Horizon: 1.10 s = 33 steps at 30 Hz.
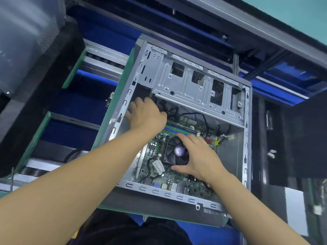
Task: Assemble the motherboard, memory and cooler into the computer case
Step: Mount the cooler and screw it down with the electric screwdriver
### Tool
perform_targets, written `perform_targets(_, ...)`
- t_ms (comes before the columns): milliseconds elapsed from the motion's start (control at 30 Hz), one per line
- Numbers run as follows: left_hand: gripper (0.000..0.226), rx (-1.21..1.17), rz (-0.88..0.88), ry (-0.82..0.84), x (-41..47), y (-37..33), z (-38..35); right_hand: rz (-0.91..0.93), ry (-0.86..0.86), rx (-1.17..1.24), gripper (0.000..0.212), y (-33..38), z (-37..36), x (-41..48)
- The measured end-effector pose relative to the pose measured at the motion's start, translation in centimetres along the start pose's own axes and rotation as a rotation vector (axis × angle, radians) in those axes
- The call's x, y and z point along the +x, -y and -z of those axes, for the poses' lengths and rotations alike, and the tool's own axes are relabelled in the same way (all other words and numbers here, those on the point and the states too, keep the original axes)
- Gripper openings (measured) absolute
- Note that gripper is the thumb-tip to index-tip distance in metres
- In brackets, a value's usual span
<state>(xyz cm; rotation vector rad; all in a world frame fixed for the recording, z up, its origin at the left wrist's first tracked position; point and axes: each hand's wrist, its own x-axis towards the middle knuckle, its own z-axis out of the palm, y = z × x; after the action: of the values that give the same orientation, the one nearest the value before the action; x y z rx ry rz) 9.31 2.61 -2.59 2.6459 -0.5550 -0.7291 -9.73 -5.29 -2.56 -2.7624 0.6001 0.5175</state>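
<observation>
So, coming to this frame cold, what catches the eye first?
The open computer case lying on its side fills the middle, with the motherboard already inside. The right hand is spread over the cooler, whose fan bears a purple sticker, near the board's centre. The left hand reaches into the case's upper left corner, by the metal drive cage.

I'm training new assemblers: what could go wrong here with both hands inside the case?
The right hand spreads over the cooler; uneven pressure might tilt it or flex the motherboard. The left hand reaches beside the drive cage, whose metal edge might scrape it. Loose cables nearby might get trapped.
</observation>
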Motion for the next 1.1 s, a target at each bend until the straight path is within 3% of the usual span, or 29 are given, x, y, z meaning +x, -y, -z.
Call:
perform_targets(100,0.025,0.091,-0.299,-0.129,-1.6,-0.1,0.5,0.005,0.058,0.01,0.121,-0.4,0.2,0.0)
perform_targets(200,0.012,0.046,-0.669,0.085,-2.6,0.2,0.7,-0.003,0.163,0.097,0.139,-1.7,1.0,-0.5)
perform_targets(267,0.028,0.167,-0.88,0.269,-2.7,0.4,0.4,0.008,0.112,0.108,0.133,-2.7,1.1,-1.2)
perform_targets(367,0.084,0.398,-1.036,0.38,-2.7,0.2,-0.3,0.029,-0.008,0.03,0.113,-3.3,1.3,-2.0)
perform_targets(467,0.099,0.498,-1.056,0.4,-3.2,-0.5,-1.3,-0.004,-0.029,0.013,0.098,-2.9,1.2,-2.2)
perform_targets(600,0.091,0.613,-1.052,0.329,-3.5,-1.3,-2.0,-0.003,-0.029,-0.032,0.086,-2.2,0.2,-2.2)
perform_targets(833,0.073,0.497,-1.071,0.381,-3.3,-1.0,-2.5,-0.039,0.014,-0.084,0.092,-1.7,0.1,-1.9)
perform_targets(1000,0.078,0.564,-1.05,0.42,-3.1,-1.5,-2.7,-0.058,0.075,-0.143,0.098,-0.8,1.3,-2.5)
perform_targets(1100,0.084,0.632,-0.945,0.542,-3.1,-3.0,-2.6,0.053,0.055,0.063,0.098,-0.6,3.9,-4.0)
